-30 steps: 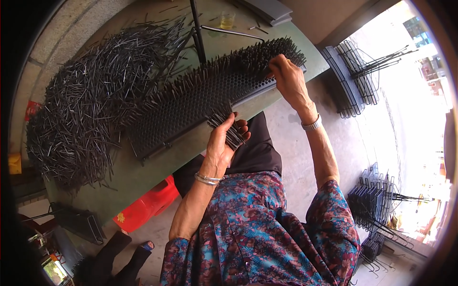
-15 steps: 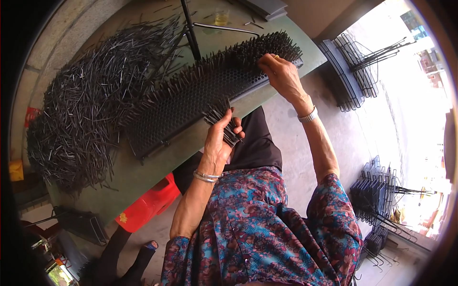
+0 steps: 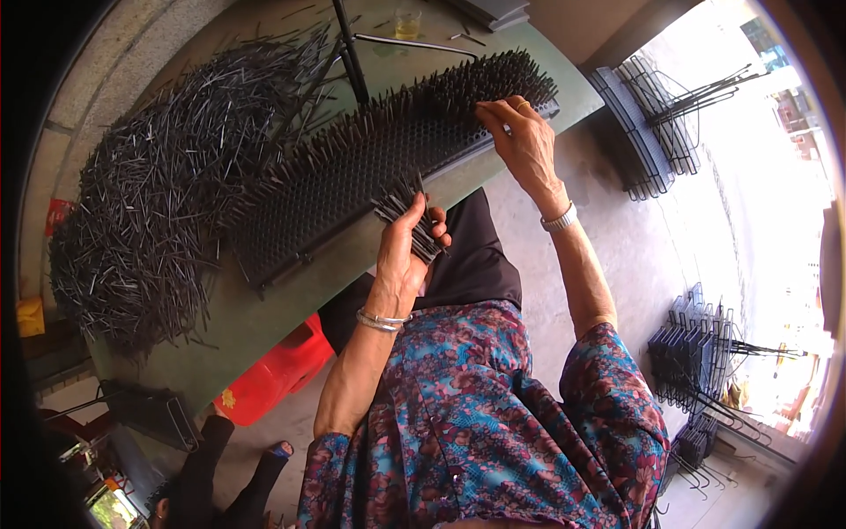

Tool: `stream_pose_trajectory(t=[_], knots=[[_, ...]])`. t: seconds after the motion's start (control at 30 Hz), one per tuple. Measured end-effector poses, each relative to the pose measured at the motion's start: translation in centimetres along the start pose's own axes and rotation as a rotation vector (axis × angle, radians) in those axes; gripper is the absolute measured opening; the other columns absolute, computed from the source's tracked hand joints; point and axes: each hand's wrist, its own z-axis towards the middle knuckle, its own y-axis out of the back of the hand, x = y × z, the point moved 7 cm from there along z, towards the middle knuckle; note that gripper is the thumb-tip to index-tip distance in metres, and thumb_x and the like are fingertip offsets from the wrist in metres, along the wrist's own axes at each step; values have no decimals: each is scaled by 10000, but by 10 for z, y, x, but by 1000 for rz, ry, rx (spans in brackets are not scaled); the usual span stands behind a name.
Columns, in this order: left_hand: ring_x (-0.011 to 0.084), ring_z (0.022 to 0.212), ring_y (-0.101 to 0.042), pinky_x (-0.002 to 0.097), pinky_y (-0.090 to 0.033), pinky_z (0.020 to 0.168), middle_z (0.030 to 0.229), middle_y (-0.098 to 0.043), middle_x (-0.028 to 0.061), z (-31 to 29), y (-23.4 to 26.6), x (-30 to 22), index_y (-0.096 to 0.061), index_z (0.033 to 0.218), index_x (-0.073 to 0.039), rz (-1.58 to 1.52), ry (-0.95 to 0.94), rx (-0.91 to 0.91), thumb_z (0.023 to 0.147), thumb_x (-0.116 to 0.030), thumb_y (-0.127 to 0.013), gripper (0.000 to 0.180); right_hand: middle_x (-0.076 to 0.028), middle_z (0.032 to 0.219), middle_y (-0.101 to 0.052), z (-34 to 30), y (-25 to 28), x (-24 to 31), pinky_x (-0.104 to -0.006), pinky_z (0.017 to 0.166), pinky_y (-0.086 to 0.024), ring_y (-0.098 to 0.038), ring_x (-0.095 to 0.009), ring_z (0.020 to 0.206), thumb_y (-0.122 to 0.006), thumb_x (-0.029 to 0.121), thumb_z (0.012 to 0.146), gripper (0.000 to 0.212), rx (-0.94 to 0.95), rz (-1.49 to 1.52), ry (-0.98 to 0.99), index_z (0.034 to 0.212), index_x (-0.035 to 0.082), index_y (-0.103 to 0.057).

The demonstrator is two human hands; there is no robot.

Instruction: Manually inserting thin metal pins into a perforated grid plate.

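My left hand [image 3: 401,256] is closed round a bundle of short, thin dark sticks [image 3: 398,210], which fan out above the thumb. It hangs just off the near edge of a long black board full of holes [image 3: 308,203]. Dark sticks [image 3: 441,88] stand upright in the board, thick at its right end and in a narrower band along the far side. At that right end my right hand [image 3: 527,141] pinches, fingertips down against the near side of the standing sticks. Whatever lies between those fingertips is hidden.
A big heap of loose dark sticks [image 3: 159,194] covers the left of the green table [image 3: 256,339]. Behind the board rises a black metal stand [image 3: 351,62], near a glass of yellowish liquid [image 3: 407,25]. Below are a red stool [image 3: 273,375] and another person's legs [image 3: 251,485]. Wire-framed racks [image 3: 634,132] stand right.
My right hand has shifted very slightly at the board's right end, still pinched. The left hand keeps its bundle in nearly the same place. The other person's legs at lower left have moved a little.
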Motion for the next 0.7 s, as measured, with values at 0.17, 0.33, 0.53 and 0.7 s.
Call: stream_pose_trajectory(t=[0.17, 0.33, 0.53, 0.7], knots=[[147, 644, -551, 314, -464, 601, 804, -615, 61, -3, -1, -3, -590, 957, -115, 7, -10, -15, 942, -233, -635, 127, -66, 819, -614, 0, 2, 1, -353, 596, -482, -618, -235, 683, -664, 207, 877, 122, 5, 37, -104, 942, 125, -727], [148, 634, -563, 307, -472, 575, 794, -619, 59, -5, -3, -5, -602, 982, -104, 25, -26, -42, 930, -220, -651, 136, -73, 863, -614, -4, 1, -9, -364, 624, -483, -624, -252, 719, -673, 238, 869, 144, -15, -54, -175, 937, 124, -729], [143, 632, -577, 299, -478, 560, 785, -626, 59, -8, -7, -10, -608, 997, -78, 55, -66, -35, 921, -223, -663, 173, -97, 922, -608, 0, -9, -1, -383, 643, -485, -623, -278, 743, -696, 304, 850, 240, 48, -131, -125, 1000, 118, -726], [142, 593, -604, 283, -488, 490, 774, -654, 87, -12, -8, -13, -622, 975, -39, 55, -104, -72, 896, -201, -688, 192, -98, 881, -645, -3, -12, 19, -331, 674, -490, -626, -196, 764, -697, 318, 871, 338, 253, 218, -289, 1072, 47, -702]])
